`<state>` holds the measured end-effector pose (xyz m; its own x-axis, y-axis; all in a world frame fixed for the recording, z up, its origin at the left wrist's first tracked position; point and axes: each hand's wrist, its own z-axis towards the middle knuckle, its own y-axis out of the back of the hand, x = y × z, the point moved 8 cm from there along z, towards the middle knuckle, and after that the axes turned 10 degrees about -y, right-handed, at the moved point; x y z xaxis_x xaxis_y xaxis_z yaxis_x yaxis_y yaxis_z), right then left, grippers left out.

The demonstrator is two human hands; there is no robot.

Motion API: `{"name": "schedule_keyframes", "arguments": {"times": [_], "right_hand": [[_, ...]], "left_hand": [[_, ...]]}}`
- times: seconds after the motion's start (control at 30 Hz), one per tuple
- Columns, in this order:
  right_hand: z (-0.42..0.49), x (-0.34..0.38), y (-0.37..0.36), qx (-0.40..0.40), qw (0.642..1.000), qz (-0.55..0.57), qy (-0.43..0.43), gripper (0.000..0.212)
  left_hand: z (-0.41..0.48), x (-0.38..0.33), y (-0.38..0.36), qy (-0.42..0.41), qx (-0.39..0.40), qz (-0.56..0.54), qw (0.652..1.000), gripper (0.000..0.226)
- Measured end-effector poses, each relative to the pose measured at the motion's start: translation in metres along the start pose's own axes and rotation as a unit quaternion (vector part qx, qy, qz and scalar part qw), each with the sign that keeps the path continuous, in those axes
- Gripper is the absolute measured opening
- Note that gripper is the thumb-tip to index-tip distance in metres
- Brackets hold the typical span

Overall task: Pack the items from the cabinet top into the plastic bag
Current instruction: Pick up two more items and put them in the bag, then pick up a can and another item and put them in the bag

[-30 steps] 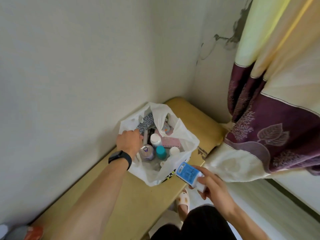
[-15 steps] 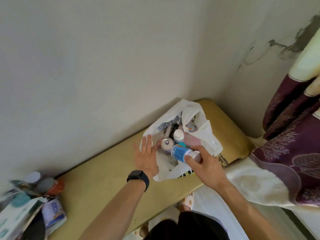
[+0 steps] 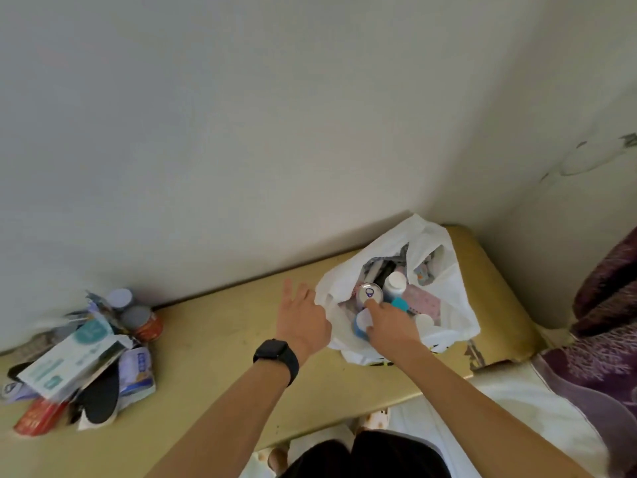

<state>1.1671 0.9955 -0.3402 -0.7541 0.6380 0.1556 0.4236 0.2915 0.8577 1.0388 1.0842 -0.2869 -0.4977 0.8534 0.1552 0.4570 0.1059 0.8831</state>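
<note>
I see my left hand flat, fingers spread and holding nothing, at the plastic bag's edge. My right hand sits inside the bag's mouth, fingers curled round a blue bottle.

No wording is legible on the cabinet top. A purple emblem marks the round silver lid inside the plastic bag at 4 o'clock. At 8 o'clock, white lettering on a red box and print on a white-and-teal package blur beyond reading. The blue bottle gripped by the right hand shows no readable label.
</note>
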Motion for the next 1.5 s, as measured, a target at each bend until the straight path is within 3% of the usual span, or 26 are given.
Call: {"name": "schedule_keyframes", "arguments": {"times": [0.17,0.27,0.33,0.43,0.53,0.6,0.77,0.97,1.1,1.2,1.37,1.5], "right_hand": [[-0.01,-0.014,0.0,-0.032,0.998,0.057,-0.002,0.04],[-0.031,-0.021,0.015,-0.079,0.987,0.142,0.0,0.036],[-0.049,-0.019,0.028,-0.115,0.975,0.193,0.002,0.034],[-0.078,0.008,0.043,-0.152,0.955,0.252,0.034,0.03],[-0.098,0.054,0.043,-0.163,0.949,0.255,0.093,0.026],[-0.104,0.089,0.029,-0.135,0.954,0.228,0.14,0.023],[-0.108,0.175,-0.048,0.039,0.967,0.081,0.24,0.038],[-0.121,0.263,-0.122,0.197,0.926,-0.106,0.303,0.044],[-0.114,0.325,-0.152,0.26,0.923,-0.114,0.258,0.053],[-0.102,0.372,-0.169,0.294,0.939,-0.028,0.175,0.061],[-0.075,0.441,-0.194,0.291,0.951,0.09,0.05,0.077],[-0.054,0.483,-0.211,0.24,0.963,0.121,0.017,0.083]], "left_hand": [[-0.01,0.008,0.007,0.016,-0.08,-0.133,0.988,0.038],[-0.023,0.012,0.006,0.013,-0.161,-0.265,0.951,0.031],[-0.036,0.016,-0.001,0.021,-0.191,-0.335,0.922,0.04],[-0.058,0.035,-0.037,0.083,-0.18,-0.411,0.89,0.049],[-0.081,0.055,-0.088,0.134,-0.111,-0.433,0.885,0.053],[-0.102,0.068,-0.122,0.161,-0.057,-0.435,0.884,0.055],[-0.174,0.104,-0.206,0.25,0.054,-0.448,0.856,0.054],[-0.27,0.15,-0.282,0.35,0.094,-0.484,0.797,0.058],[-0.312,0.181,-0.323,0.387,0.095,-0.499,0.77,0.063],[-0.329,0.197,-0.349,0.384,0.108,-0.507,0.764,0.069],[-0.342,0.203,-0.378,0.344,0.145,-0.476,0.796,0.075],[-0.34,0.2,-0.381,0.331,0.144,-0.471,0.805,0.078]]}}
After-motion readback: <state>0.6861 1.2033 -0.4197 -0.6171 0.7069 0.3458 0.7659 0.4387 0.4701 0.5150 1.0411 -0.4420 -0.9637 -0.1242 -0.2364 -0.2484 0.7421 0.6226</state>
